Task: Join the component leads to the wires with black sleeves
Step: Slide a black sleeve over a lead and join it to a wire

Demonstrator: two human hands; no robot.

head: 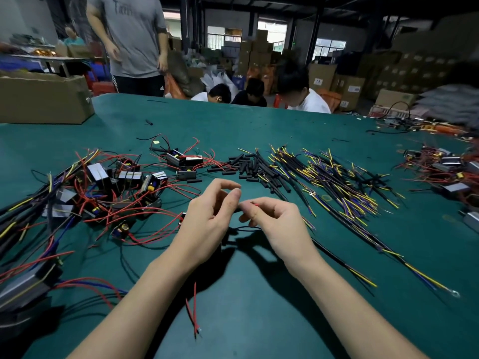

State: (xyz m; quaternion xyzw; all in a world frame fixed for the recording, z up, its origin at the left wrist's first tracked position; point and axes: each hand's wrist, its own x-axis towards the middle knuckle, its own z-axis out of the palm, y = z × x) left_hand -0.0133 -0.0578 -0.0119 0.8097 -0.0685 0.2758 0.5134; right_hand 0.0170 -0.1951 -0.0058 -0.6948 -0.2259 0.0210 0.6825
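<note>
My left hand (207,218) and my right hand (274,224) meet above the green table (259,294). The right fingers pinch a thin red lead (256,204). The left thumb and forefinger curl toward the same spot; what they hold is hidden. A black wire (248,228) loops under both hands and runs right into a yellow and blue harness wire (420,277). Short black sleeves (243,164) lie in a pile beyond my hands. Components with red leads (124,182) are heaped at the left.
A spread of black-sheathed wires with yellow and blue ends (337,182) covers the right middle. More components (445,164) lie far right. A loose red wire (193,314) lies between my forearms. A cardboard box (44,99) stands back left. People sit and stand beyond the far edge.
</note>
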